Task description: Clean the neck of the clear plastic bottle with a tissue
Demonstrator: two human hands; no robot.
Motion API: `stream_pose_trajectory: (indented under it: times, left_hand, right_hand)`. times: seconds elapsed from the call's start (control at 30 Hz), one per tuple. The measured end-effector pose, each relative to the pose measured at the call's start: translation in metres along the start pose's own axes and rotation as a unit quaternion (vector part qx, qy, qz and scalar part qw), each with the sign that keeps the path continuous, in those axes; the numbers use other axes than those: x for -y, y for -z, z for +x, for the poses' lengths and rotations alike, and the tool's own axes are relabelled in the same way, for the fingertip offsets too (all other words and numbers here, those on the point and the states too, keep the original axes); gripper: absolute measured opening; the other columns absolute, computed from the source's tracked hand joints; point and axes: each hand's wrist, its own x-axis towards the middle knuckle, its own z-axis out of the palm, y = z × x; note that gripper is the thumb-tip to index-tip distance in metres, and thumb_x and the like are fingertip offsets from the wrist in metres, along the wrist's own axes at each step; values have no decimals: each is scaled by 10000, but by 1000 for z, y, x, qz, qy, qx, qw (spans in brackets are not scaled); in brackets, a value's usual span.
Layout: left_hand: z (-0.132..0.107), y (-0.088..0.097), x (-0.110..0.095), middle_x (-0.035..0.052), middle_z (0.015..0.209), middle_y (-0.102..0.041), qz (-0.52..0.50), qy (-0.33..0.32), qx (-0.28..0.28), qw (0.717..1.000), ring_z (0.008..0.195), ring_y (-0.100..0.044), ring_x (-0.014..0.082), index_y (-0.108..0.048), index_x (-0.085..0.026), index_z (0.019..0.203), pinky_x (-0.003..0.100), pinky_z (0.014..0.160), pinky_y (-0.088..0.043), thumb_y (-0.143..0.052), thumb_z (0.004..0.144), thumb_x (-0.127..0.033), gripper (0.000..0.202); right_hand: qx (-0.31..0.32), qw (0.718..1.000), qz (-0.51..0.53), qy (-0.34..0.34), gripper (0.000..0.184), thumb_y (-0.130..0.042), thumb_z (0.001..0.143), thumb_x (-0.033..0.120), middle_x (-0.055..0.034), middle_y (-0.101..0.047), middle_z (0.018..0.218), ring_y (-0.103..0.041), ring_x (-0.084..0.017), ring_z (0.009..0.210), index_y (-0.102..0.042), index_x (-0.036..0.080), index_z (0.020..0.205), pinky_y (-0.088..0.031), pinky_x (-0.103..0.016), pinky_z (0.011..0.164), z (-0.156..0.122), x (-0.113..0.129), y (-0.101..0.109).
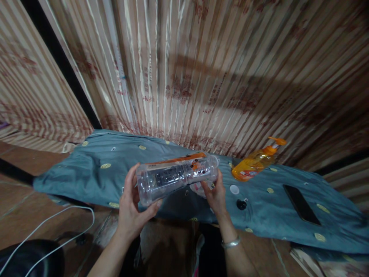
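A clear plastic bottle (173,177) with an orange printed label lies nearly sideways in the air above the cloth-covered table. My left hand (134,206) is wrapped round its wide base end. At the narrower right end, my right hand (215,192) grips the bottle near its neck; a silver bangle is on that wrist. Behind the bottle, partly hidden, a pale pinkish item (198,189) rests on the cloth. Just right of my right hand lie a white round disc, like a cap (234,189), and a small black object (241,204).
An orange pump bottle (253,163) stands at the back right of the green-blue tablecloth (95,169). A black phone (301,204) lies near the right end. Striped curtains (184,77) hang behind the table. A white cable (57,215) loops at lower left.
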Motion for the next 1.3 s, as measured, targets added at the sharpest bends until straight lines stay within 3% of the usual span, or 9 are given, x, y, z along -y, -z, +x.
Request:
stream_pose_trajectory:
  times: [0.2,0.37,0.63,0.83,1.1,1.3]
  left_hand:
    - [0,-3,-1,138,1410,-727,-17,-18,-22,999,1223,-780,320,-468,-247,1650,414,974,-659,-842,893,-567,903]
    - [2,5,7,140,1451,-715,1,-37,40,998,1275,-767,322,-392,-262,1685,419,1006,-656,-869,892,-431,941]
    - [7,0,-2,145,1356,-757,-5,-33,-2,999,1178,-806,323,-482,-225,1606,409,914,-684,-871,859,-479,880]
    - [4,-2,3,143,1338,-755,-16,-9,-32,999,1150,-803,339,-527,-227,1582,437,898,-684,-886,815,-580,917]
    - [6,-2,-1,136,1307,-778,-29,-13,-22,999,1122,-817,330,-520,-222,1576,426,891,-685,-881,833,-558,892]
    - [7,-1,-3,128,1276,-784,-37,3,-14,999,1087,-824,326,-513,-223,1570,414,849,-691,-880,829,-548,888]
  right_hand:
    - [-2,1000,10,3,809,-761,881,512,-166,-795,1245,-773,-351,1131,-487,168,1560,-625,-524,1009,0,-1,-1]
    - [3,1000,7,1,799,-740,901,488,-161,-792,1219,-762,-354,1152,-471,157,1576,-611,-556,1045,0,1,-1]
    - [3,1000,4,1,806,-750,893,506,-164,-802,1238,-778,-352,1133,-483,156,1569,-629,-531,1012,-1,-1,0]
    - [-4,1000,4,14,810,-758,889,505,-166,-814,1225,-782,-345,1138,-476,154,1563,-625,-517,1028,1,-5,-1]
    - [0,1000,8,8,835,-751,893,509,-198,-779,1320,-765,-356,1189,-457,141,1583,-606,-579,1088,0,-2,-1]
    - [0,1000,10,4,812,-754,890,501,-186,-795,1281,-775,-368,1147,-482,155,1571,-625,-607,1062,0,2,0]
